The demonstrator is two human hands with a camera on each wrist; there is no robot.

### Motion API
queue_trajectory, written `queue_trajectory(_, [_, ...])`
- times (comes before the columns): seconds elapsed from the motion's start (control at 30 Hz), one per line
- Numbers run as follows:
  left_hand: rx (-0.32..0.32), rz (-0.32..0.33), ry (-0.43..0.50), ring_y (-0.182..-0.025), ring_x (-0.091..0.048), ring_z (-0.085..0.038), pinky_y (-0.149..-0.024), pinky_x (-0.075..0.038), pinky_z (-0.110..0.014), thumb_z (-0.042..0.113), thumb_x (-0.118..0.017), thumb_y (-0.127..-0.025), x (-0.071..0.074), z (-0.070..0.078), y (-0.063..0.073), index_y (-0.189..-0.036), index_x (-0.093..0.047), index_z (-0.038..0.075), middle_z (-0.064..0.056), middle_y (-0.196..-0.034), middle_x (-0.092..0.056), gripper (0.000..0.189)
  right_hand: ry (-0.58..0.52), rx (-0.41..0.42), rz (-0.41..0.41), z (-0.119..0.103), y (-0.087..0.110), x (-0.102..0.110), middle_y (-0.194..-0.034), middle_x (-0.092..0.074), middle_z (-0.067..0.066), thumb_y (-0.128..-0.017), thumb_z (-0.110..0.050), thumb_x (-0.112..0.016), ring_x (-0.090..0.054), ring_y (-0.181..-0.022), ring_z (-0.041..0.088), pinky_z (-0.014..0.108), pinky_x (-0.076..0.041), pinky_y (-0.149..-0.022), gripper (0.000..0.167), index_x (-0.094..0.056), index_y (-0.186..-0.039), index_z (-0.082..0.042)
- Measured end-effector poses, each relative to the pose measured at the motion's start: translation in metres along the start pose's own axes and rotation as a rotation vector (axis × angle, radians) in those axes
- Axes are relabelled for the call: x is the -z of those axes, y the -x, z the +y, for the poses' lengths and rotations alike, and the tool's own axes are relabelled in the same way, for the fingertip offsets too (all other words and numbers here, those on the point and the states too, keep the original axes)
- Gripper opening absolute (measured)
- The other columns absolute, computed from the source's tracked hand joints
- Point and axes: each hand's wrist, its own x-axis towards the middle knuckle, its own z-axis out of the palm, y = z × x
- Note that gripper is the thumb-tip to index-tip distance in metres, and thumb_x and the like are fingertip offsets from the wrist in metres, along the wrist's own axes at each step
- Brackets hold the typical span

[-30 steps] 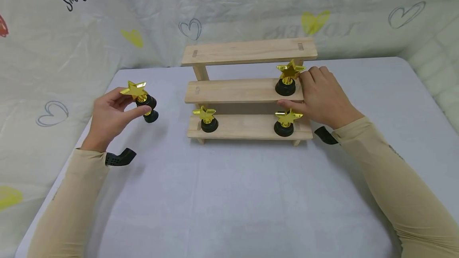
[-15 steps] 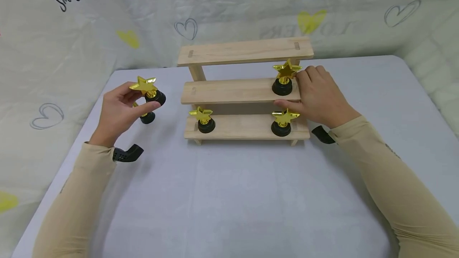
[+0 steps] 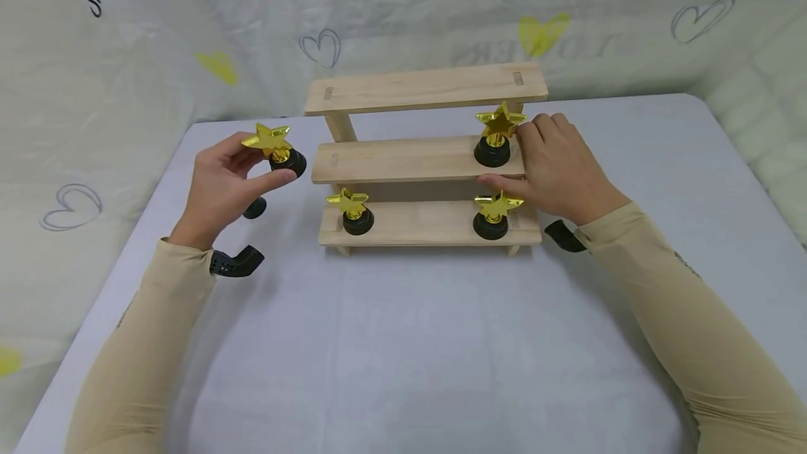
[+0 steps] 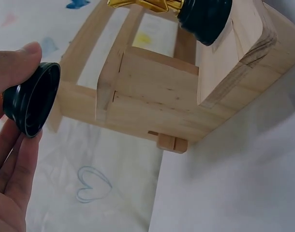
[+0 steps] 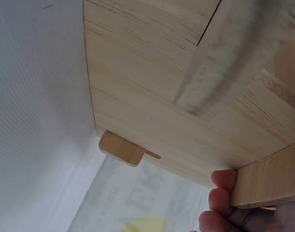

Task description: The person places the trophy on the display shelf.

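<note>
My left hand [image 3: 221, 184] holds a gold star trophy [image 3: 267, 140] up by its black base, left of a three-tier wooden stand [image 3: 403, 160]. In the left wrist view, thumb and fingers pinch that base [image 4: 34, 99], its hollow underside showing. Partly hidden behind the left hand, another trophy's black base [image 3: 255, 208] stands on the table. My right hand [image 3: 561, 167] grips the right end of the middle shelf, thumb along its front; in the right wrist view its fingertips [image 5: 222, 181] curl round the wood. Beside that hand a trophy [image 3: 493, 151] stands on the middle shelf.
Two more star trophies stand on the bottom shelf, one trophy [image 3: 358, 219] at the left end and one trophy [image 3: 490, 226] at the right. The top shelf [image 3: 422, 90] is nearest the printed backdrop [image 3: 391, 5]. A white cloth [image 3: 403, 342] covers the table.
My left hand has carried its trophy up and to the right, toward the stand, leaving the other trophy standing on the table. The right hand keeps its grip on the shelf.
</note>
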Motion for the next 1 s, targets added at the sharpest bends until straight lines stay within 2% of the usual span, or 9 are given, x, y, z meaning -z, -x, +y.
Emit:
queue_trajectory(0.27, [-0.019, -0.030, 0.053, -0.105, -0.069, -0.012, -0.103, -0.054, -0.013, -0.001, -0.088, -0.078, -0.010, 0.002, -0.005, -0.114, -0.074, 0.013, 0.002, -0.114, -0.070, 0.042, 0.002, -0.003, -0.009, -0.001, -0.001, 0.001, -0.077, -0.050, 0.023, -0.090, -0.092, -0.020, -0.043, -0.073, 0.039, 0.049, -0.039, -0.072, 0.114, -0.057, -0.095, 0.016])
queue_trajectory(0.57, [-0.047, -0.055, 0.114, -0.104, -0.069, -0.013, -0.103, -0.054, -0.015, -0.002, -0.088, -0.077, -0.027, 0.003, -0.012, -0.116, -0.073, 0.008, 0.004, -0.111, -0.070, 0.043, 0.003, -0.003, 0.007, -0.001, 0.001, 0.000, -0.077, -0.049, 0.023, -0.090, -0.091, -0.022, -0.042, -0.072, 0.039, 0.048, -0.038, -0.071, 0.113, -0.056, -0.095, 0.016])
queue_trajectory(0.8, [-0.059, -0.108, 0.157, -0.103, -0.070, -0.013, -0.104, -0.056, -0.018, -0.005, -0.088, -0.076, -0.036, 0.002, -0.018, -0.115, -0.072, 0.005, 0.004, -0.108, -0.072, 0.042, -0.001, 0.008, 0.024, 0.000, 0.000, -0.001, -0.076, -0.048, 0.022, -0.091, -0.090, -0.023, -0.041, -0.070, 0.038, 0.048, -0.037, -0.070, 0.110, -0.056, -0.093, 0.015])
queue_trajectory(1.0, [-0.051, -0.151, 0.110, -0.105, -0.069, -0.011, -0.104, -0.055, -0.017, 0.001, -0.088, -0.078, -0.043, 0.002, -0.024, -0.117, -0.071, 0.003, 0.007, -0.109, -0.071, 0.043, -0.003, -0.005, 0.005, 0.000, 0.000, -0.001, -0.076, -0.048, 0.022, -0.091, -0.091, -0.023, -0.041, -0.071, 0.037, 0.047, -0.037, -0.071, 0.111, -0.056, -0.095, 0.015])
